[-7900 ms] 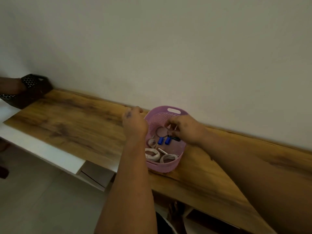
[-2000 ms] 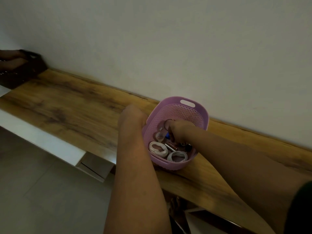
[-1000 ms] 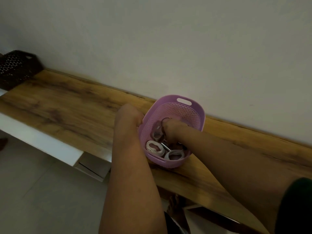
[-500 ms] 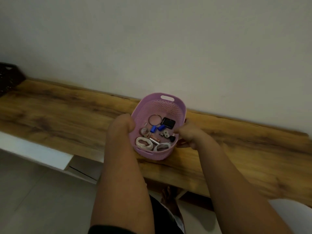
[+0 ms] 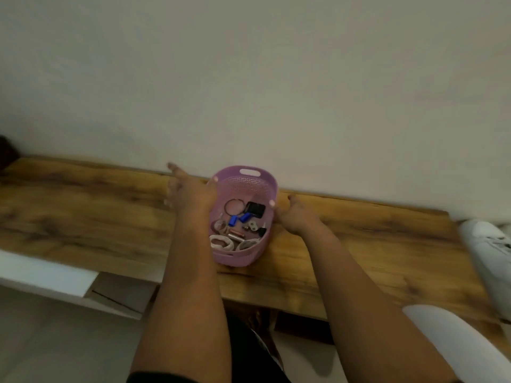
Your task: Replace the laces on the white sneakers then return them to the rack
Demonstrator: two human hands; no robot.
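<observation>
A pink plastic basket [image 5: 243, 258] stands on the wooden shelf top [image 5: 83, 211] close to the wall. Two coiled white laces [image 5: 221, 242] lie at its near end, among a key ring, blue caps and small dark bits. My left hand [image 5: 190, 194] is against the basket's left side, thumb on the rim, fingers spread away from it. My right hand [image 5: 293, 217] holds the right side, thumb hooked over the rim. A white sneaker [image 5: 489, 244] lies at the shelf's far right end, partly cut off by the frame.
A plain wall runs right behind the shelf. A white rounded object [image 5: 456, 341] sits low at the right. A white board [image 5: 41, 275] juts out below the shelf's left part. A dark object [image 5: 5, 150] shows at the far left edge.
My right hand came out of the basket and took its right side. The basket now sits closer to the wall, my left fingers have spread, and the view swung right onto the sneaker.
</observation>
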